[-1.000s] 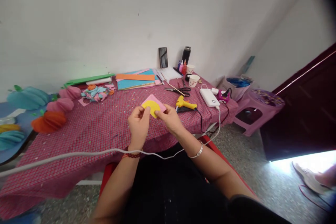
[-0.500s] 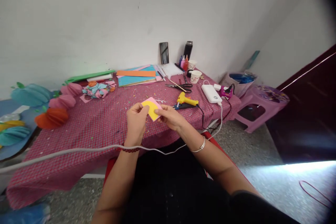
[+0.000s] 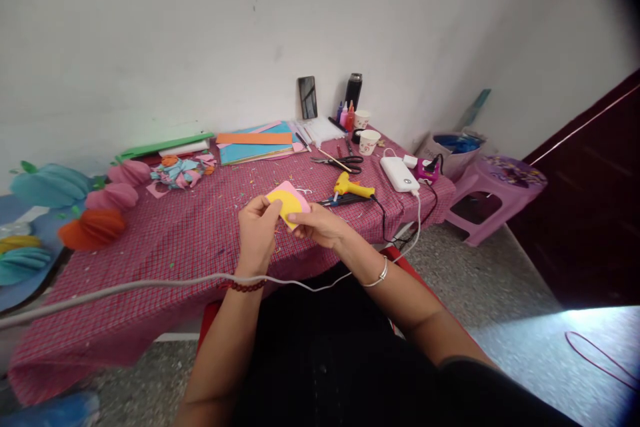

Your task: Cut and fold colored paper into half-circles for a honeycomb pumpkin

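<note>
Running remote: I'm pinching yellow piece against pink piece, left hand plus right hand nearly closed, over tablecloth. Guessing I'm lining layers up; next move's calling for steady grip imo.

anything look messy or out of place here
Yes: tiny scraps are scattered over the checked tablecloth, which looks untidy. The white cable also looks awkward, trailing loosely in front of the left wrist.

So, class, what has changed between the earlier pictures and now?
The right hand moved its thumb left, further over the yellow piece. A foot at far right is gone. Nothing was released: the left hand still pinches that and the pink piece. Glue gun and phone stayed.
</note>
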`<state>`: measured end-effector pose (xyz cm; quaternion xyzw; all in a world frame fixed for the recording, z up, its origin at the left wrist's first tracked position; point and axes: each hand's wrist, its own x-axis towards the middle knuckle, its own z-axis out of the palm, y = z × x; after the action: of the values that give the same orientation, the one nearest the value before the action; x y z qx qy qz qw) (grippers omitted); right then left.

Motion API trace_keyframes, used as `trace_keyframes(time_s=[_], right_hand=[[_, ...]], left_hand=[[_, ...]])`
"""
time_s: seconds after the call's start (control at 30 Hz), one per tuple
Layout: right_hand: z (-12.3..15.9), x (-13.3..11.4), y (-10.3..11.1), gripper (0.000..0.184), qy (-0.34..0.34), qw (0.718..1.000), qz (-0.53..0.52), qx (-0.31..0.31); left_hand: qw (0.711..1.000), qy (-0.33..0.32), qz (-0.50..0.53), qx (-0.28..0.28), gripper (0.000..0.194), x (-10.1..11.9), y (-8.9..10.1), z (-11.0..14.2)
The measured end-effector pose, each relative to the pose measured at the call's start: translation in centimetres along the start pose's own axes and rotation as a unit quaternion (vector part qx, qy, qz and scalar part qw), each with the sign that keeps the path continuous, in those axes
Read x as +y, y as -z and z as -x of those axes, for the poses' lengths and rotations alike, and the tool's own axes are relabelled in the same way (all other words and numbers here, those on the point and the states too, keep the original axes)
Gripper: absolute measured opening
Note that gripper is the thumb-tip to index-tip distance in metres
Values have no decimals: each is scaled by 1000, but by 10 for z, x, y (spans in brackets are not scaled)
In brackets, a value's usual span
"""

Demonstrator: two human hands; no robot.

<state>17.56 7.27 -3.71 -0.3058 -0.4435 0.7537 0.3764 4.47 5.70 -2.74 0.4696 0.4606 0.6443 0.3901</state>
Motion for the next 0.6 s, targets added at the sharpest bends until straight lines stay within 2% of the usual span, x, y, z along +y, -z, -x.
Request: trace_keyframes(time_s=[0.13, 0.27, 0.6], right_hand=[[3, 0, 0, 37, 8, 1000, 15, -18], [5, 1, -3, 38, 20, 999, 44, 0], [8, 1, -14, 34, 100, 990, 93, 25]], left_hand=[[1000, -4, 22, 3, 27, 1, 0, 1], [999, -18, 42, 21, 26, 1, 1, 3], [997, -38, 59, 41, 26, -4, 8, 12]])
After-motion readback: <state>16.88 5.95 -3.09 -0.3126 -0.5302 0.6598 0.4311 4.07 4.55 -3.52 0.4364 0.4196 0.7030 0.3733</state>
